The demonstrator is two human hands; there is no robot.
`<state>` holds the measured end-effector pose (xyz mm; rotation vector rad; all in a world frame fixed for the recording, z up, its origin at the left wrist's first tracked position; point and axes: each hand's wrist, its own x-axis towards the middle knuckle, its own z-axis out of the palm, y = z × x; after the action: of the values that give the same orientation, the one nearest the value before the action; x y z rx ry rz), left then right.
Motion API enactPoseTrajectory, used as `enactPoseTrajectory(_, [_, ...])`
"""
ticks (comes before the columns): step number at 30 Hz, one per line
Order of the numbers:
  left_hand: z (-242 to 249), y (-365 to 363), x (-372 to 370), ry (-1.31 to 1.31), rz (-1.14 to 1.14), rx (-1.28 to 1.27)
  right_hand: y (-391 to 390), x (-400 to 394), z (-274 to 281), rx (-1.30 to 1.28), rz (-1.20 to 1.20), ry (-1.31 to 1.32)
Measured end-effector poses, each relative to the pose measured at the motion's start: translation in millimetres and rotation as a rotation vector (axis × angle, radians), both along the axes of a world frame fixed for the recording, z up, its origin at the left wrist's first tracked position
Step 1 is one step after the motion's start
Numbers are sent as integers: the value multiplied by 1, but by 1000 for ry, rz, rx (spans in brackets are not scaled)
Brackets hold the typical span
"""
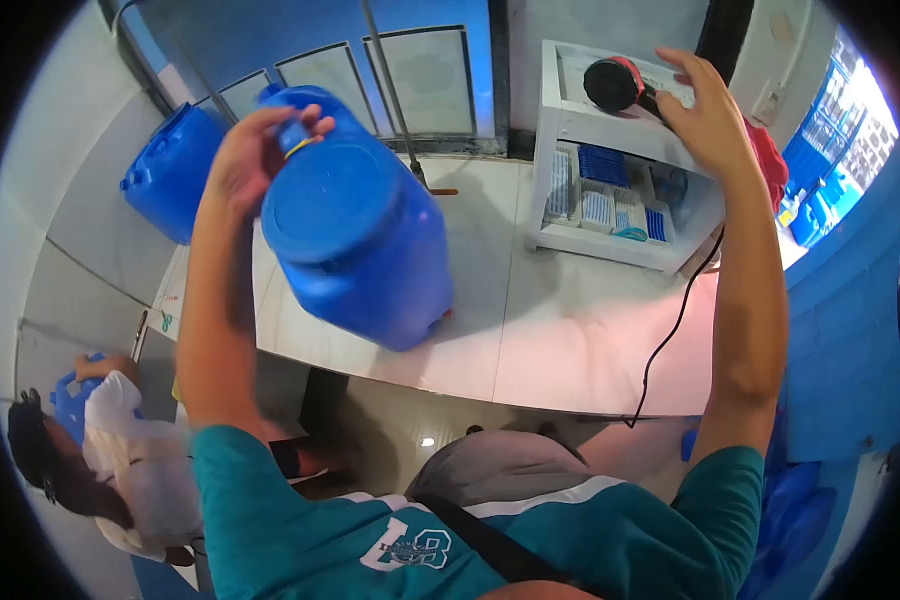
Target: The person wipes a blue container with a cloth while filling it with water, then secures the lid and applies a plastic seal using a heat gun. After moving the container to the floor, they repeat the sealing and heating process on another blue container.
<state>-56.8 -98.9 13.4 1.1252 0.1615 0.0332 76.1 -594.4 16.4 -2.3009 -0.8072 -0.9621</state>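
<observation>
My left hand (258,158) has its fingers curled round a small blue piece with a yellow edge (295,140), just over the rim of a large blue drum. The drum (370,250) stands upright on the white tiled counter, its round lid (328,200) on top. My right hand (705,115) is at the white shelf unit, fingers spread and thumb close to the dark handle of a black-and-red blower-like tool (618,85). That tool lies on the unit's top, its round black end facing me.
Blue jerrycans (175,170) stand behind and left of the drum. Small baskets (600,205) fill the white shelf unit (610,250). A black cord (660,350) hangs over the counter (470,300). At lower left, another person (135,440) handles a blue container (70,395).
</observation>
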Motion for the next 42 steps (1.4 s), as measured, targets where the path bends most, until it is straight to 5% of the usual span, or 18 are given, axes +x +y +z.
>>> enactPoseTrajectory(4, [-17, -83, -75, -517, 212, -79, 19, -104, -65, 279, 358, 499])
enactPoseTrajectory(7, [-72, -162, -91, -807, 29, 44, 10, -114, -134, 302, 502, 1014])
enactPoseTrajectory(11, [-153, -266, -95, -862, -33, 366, -9, -102, -196, 201, 339, 1505])
enactPoseTrajectory(13, [-176, -289, -100, -875, -75, 487, -10, -101, -217, 388, 232, 1693])
enactPoseTrajectory(19, [-199, -327, -88, -884, -57, 723, -10, -109, -213, 326, 274, 1577])
enactPoseTrajectory(21, [-209, -332, -81, -829, -53, 741, -7, -112, -216, 206, 539, 606])
enactPoseTrajectory(22, [-214, -334, -81, -795, -57, 784, -11, -113, -211, 332, 796, 682])
enactPoseTrajectory(23, [-214, -338, -81, -779, -53, 797, -13, -111, -219, 340, 811, 693])
enactPoseTrajectory(26, [-209, -347, -81, -834, -21, 841, -15, -99, -251, 679, 328, 1015])
enactPoseTrajectory(30, [-212, -341, -74, -851, -16, 861, -17, -109, -256, 462, 222, 1272])
enactPoseTrajectory(32, [-213, -333, -72, -858, -38, 904, -10, -117, -251, 836, 530, 1063])
enactPoseTrajectory(36, [-210, -328, -71, -902, -26, 907, 15, -119, -278, 614, 315, 1137])
enactPoseTrajectory(38, [-215, -318, -66, -928, -14, 881, 23, -120, -284, 1062, 715, 1352])
enactPoseTrajectory(39, [-222, -301, -55, -936, -30, 900, 22, -117, -292, 1061, 710, 1355])
enactPoseTrajectory(42, [-226, -238, -37, -676, -46, 1314, -4, -103, -307, 627, 133, 936])
